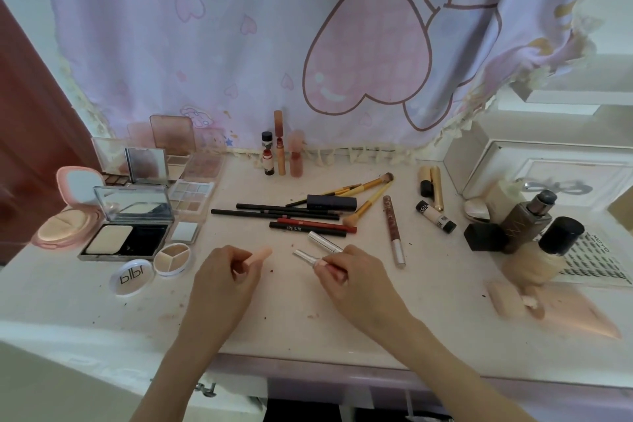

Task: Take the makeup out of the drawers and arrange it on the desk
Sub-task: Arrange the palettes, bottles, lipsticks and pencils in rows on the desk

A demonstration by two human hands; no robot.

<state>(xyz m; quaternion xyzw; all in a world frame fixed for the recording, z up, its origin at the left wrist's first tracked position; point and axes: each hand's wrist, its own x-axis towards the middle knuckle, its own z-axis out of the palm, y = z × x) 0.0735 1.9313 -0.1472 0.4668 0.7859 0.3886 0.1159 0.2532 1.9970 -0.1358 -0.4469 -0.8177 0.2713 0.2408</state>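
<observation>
Over the front middle of the white desk (pixel 85 305), my left hand (pixel 222 279) pinches a small peach-pink cap (pixel 259 255) that points up and right. My right hand (pixel 349 276) grips a lip product with a silver tube (pixel 306 257) and a pink end, its silver part pointing left. A second silver tube (pixel 323 241) lies just behind my right hand. Behind both hands lie several black and red pencils (pixel 294 216) and yellow-handled brushes (pixel 363 190).
Open compacts and eyeshadow palettes (pixel 133 219) fill the left side, with a round lid (pixel 132 276) and a three-part concealer pot (pixel 172 258) in front. Small bottles (pixel 281 151) stand at the curtain. Foundation bottles (pixel 527 216), a lash tray and a sponge sit right.
</observation>
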